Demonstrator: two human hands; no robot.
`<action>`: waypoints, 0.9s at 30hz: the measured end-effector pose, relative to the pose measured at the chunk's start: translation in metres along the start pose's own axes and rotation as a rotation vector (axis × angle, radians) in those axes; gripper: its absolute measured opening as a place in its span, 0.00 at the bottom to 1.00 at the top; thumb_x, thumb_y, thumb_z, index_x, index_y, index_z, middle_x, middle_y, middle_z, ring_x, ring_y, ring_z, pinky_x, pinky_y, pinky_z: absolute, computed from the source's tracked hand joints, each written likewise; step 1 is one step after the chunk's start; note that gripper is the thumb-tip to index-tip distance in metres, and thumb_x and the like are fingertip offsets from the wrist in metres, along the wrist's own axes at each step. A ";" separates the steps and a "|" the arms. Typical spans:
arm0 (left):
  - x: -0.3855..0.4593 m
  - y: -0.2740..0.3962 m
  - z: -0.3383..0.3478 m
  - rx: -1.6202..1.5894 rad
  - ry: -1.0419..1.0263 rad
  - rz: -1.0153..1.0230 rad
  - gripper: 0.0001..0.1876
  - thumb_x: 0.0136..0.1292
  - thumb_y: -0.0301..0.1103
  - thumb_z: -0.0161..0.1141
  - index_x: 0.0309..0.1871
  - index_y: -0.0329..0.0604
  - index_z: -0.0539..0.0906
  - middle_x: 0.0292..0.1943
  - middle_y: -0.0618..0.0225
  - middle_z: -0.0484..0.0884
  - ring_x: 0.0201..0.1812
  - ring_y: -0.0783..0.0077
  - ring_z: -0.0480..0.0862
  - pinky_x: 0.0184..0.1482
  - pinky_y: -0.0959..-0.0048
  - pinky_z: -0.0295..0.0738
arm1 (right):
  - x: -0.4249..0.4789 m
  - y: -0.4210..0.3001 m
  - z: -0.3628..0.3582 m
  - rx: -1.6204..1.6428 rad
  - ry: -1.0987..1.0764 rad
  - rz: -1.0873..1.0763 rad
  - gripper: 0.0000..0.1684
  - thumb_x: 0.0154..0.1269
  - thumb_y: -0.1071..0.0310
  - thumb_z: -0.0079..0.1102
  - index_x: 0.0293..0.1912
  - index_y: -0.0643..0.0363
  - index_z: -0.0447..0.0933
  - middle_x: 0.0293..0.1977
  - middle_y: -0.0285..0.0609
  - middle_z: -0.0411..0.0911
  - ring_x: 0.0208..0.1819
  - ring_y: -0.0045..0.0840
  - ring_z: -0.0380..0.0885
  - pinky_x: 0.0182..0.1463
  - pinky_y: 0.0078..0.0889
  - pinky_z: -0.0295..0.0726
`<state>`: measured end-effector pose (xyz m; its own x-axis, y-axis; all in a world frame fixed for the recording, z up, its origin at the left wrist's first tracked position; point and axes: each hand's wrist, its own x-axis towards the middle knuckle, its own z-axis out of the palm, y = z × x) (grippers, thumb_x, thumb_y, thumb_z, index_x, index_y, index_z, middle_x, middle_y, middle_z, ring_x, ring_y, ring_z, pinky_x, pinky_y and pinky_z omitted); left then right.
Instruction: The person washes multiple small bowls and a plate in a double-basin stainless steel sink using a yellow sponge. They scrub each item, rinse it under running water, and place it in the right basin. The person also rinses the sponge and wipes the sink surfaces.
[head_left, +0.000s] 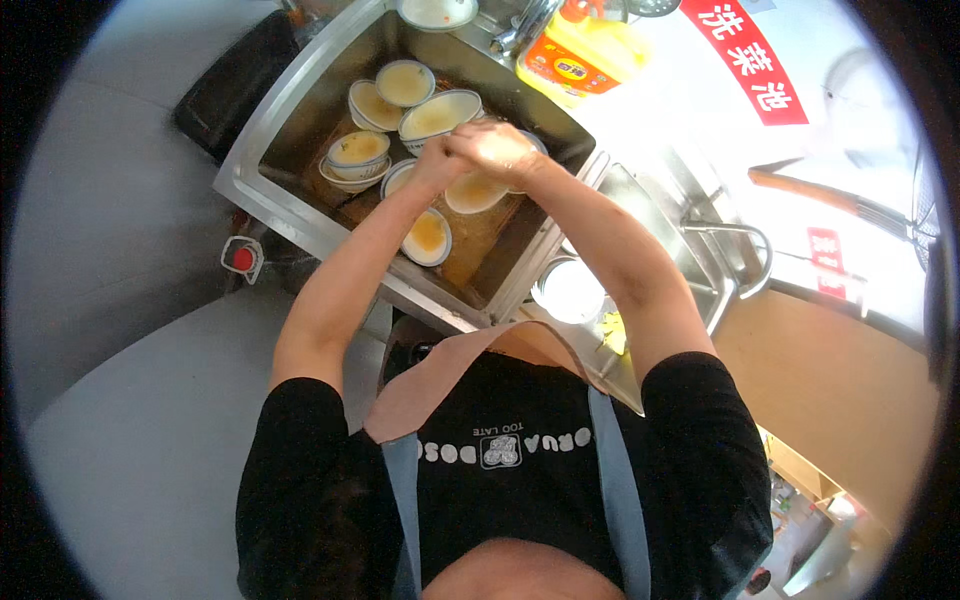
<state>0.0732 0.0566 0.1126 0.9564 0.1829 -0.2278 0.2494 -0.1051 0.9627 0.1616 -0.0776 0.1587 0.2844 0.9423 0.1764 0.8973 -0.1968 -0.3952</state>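
Observation:
My left hand (441, 156) and my right hand (495, 146) meet above the steel sink basin (517, 289), the right partly covering the left. Their fingers are bent and largely hidden, so I cannot tell whether anything is held between them. Just below the hands is a bowl of cloudy yellowish liquid (474, 193). Beyond them stands a larger rimmed bowl (441, 114). Stacked bowls (358, 150) sit to the left, with more bowls (405, 82) farther back. Nearer to me, a tilted bowl (427, 238) holds yellow liquid.
A white bowl (438, 11) rests at the sink's far corner. Beside the faucet (525, 28) stands a yellow detergent jug (581, 56). At right are white dishes (571, 290), a second basin (637, 199), a curved metal pipe (757, 251) and a wooden-handled strainer (806, 189).

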 end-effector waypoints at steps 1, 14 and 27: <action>0.002 0.001 -0.001 0.095 0.053 0.055 0.27 0.46 0.40 0.62 0.48 0.30 0.74 0.45 0.53 0.75 0.44 0.60 0.78 0.46 0.65 0.72 | 0.004 -0.002 -0.004 -0.041 -0.016 -0.022 0.20 0.46 0.74 0.56 0.43 0.53 0.73 0.38 0.44 0.76 0.43 0.44 0.76 0.44 0.41 0.77; -0.040 0.017 0.023 0.130 0.319 0.625 0.27 0.47 0.37 0.53 0.53 0.36 0.65 0.48 0.53 0.66 0.49 0.54 0.67 0.57 0.60 0.61 | -0.035 -0.058 0.067 1.775 0.870 1.243 0.28 0.54 0.70 0.65 0.54 0.62 0.67 0.47 0.45 0.74 0.44 0.32 0.76 0.44 0.36 0.77; -0.026 -0.012 0.002 -0.042 0.352 0.121 0.27 0.56 0.42 0.64 0.54 0.39 0.69 0.48 0.57 0.65 0.51 0.60 0.67 0.56 0.64 0.62 | -0.007 -0.102 0.000 1.376 0.726 1.146 0.32 0.51 0.71 0.59 0.55 0.63 0.60 0.48 0.51 0.67 0.49 0.35 0.70 0.49 0.39 0.72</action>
<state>0.0457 0.0512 0.1071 0.8657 0.4976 -0.0543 0.1239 -0.1079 0.9864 0.0679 -0.0639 0.1976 0.8430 0.1931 -0.5021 -0.5274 0.1127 -0.8421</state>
